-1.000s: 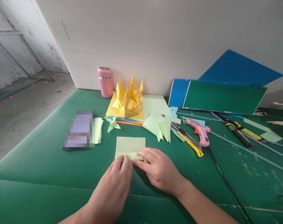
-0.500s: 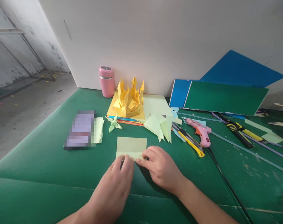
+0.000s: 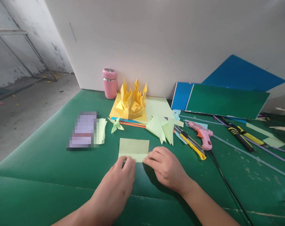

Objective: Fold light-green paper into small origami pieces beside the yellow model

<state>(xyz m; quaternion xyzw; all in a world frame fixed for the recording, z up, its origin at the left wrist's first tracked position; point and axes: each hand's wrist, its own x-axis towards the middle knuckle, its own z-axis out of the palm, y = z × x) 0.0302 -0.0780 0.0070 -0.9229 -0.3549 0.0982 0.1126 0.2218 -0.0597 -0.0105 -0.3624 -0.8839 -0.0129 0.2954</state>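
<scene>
A pale green sheet of paper point(image 3: 134, 147) lies in front of me with a crease across it and its near edge folded up. My left hand point(image 3: 121, 180) grips its lower left part, fingers closed and pressed down. At the lower right corner my right hand point(image 3: 166, 169) pinches the paper between thumb and curled fingers. The fingertips hide both near corners. Beyond the sheet sits a small green folded paper flower point(image 3: 116, 125). Several folded pale green pieces point(image 3: 157, 128) lie farther right.
A yellow folded-paper crown point(image 3: 133, 105) stands on stacked paper before a pink flask point(image 3: 110, 84). Left is a blurred purple item point(image 3: 83, 130) beside green slips point(image 3: 101, 131). On the right lie a yellow cutter point(image 3: 191, 146), a pink glue gun point(image 3: 202, 133) with cord, and pliers point(image 3: 240, 136).
My right hand has slid rightward along the paper's near edge to its corner. My left hand stays pressed on the left part. The whole view has shifted slightly.
</scene>
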